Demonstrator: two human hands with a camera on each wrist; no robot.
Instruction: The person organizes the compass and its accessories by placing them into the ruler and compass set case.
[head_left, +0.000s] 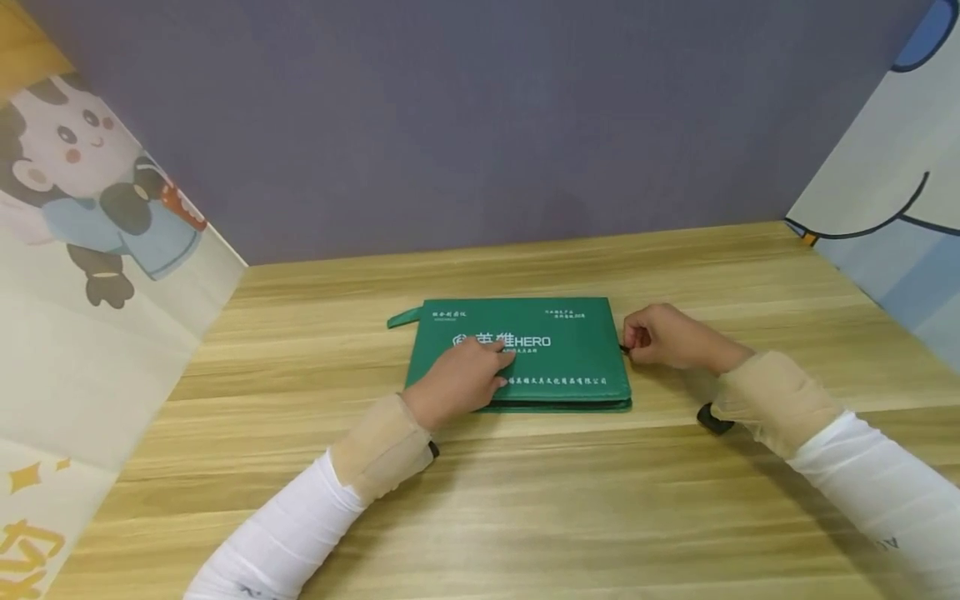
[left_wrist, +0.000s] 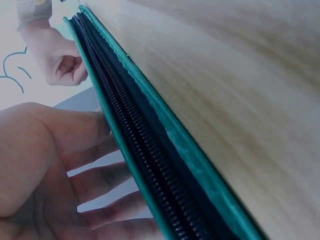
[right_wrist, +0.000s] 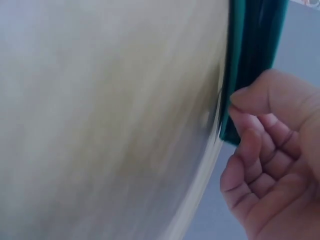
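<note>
A flat green zippered case (head_left: 573,362) with white lettering, "HERO" among it, lies on the wooden table. My left hand (head_left: 461,379) rests on its cover, fingers extended over the print. In the left wrist view the black zipper (left_wrist: 132,125) runs along the case's near side, between two green edges. At the case's right side, my right hand (head_left: 663,337) pinches a small dark zipper pull (head_left: 624,348). The right wrist view shows that thumb and forefinger together beside the case's edge (right_wrist: 240,50), the other fingers curled; the pull itself is hidden there.
A green strap (head_left: 405,317) sticks out from the case's upper left corner. The wooden table (head_left: 525,517) extends around the case. Behind it stands a grey-purple panel (head_left: 480,125), with cartoon-printed panels (head_left: 97,333) at the sides.
</note>
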